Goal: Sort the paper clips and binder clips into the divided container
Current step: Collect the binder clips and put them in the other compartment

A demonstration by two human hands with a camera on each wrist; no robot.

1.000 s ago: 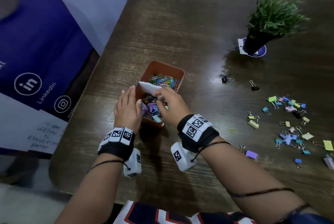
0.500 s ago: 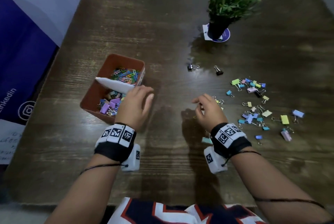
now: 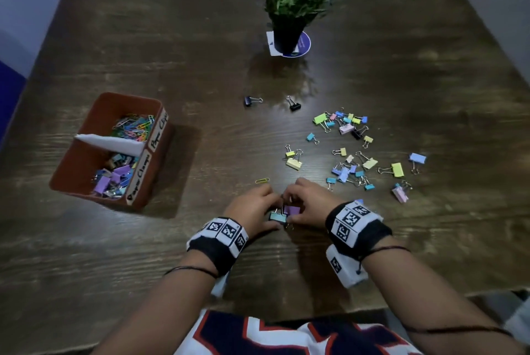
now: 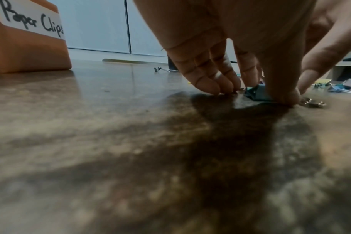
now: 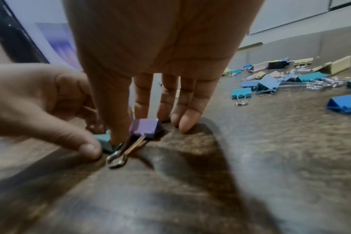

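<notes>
you're working on a dark wooden table. on it at your left sits the brown divided container. a potted plant stands at the far side on a round coaster. two black binder clips lie near it, a scatter of coloured binder clips at your right, a yellow paper clip nearer you.

Black wristbands with white square-code tags, thin dark bracelets, navy-white-red jersey
</notes>
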